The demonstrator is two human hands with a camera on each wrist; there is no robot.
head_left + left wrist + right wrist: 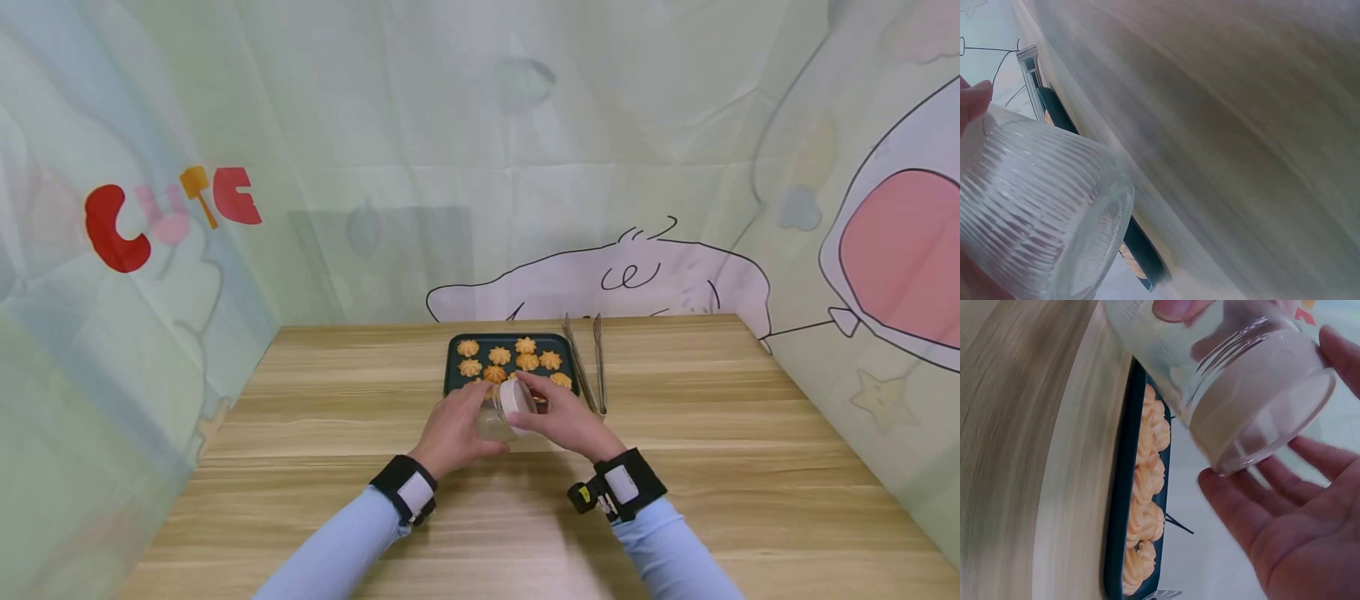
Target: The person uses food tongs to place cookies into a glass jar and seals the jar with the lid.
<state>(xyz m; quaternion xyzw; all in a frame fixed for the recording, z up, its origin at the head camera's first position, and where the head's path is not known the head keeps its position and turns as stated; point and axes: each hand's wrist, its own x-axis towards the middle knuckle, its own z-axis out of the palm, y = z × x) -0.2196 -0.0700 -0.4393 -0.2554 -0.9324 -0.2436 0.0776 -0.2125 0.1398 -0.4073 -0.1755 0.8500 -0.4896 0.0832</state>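
A clear ribbed glass jar (1041, 200) with a white lid (1260, 406) is held tilted above the table, its lid toward the right. My left hand (455, 425) grips the jar's body, thumb on the near side. Around the lid's rim curl the fingertips of my right hand (564, 415), with the palm facing it in the right wrist view. The jar looks empty through its glass. Right behind both hands lies a dark green baking tray (450, 371) with several golden piped cookies (499, 356); its near edge is partly hidden by the hands.
Metal tongs (600, 367) lie along the tray's right side, their hinged end toward me. The wooden table (315, 417) meets a printed cloth backdrop (375, 125) behind and at both sides.
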